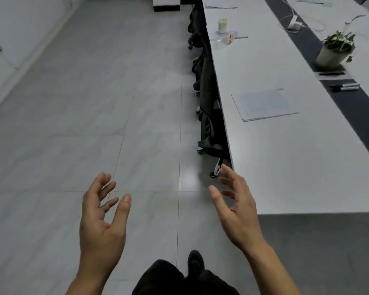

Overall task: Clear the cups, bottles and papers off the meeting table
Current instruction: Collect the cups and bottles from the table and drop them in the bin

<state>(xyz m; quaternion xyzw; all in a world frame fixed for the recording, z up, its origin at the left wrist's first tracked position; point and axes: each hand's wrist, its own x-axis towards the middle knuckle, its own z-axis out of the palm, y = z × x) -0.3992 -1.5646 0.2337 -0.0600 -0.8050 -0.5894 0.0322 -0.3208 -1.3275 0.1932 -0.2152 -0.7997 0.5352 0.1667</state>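
Grey tiled floor [73, 124] fills the left, long white desk [296, 167] runs up the right with black chairs [209, 116] tucked along its edge. Left hand [100, 220] and right hand [237, 211] both empty, fingers spread, held over the floor by the desk's near corner. Paper sheet [264, 105] lies flat mid-desk. Potted plant [334, 50] further right. Farther up, paper cup [222, 25] stands upright, clear plastic bottle [224, 40] lies just beside it. Two markers [345, 87] on the dark strip.

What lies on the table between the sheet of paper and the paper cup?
In the head view, only bare white tabletop lies between the sheet of paper and the paper cup, apart from a clear plastic bottle lying beside the cup.
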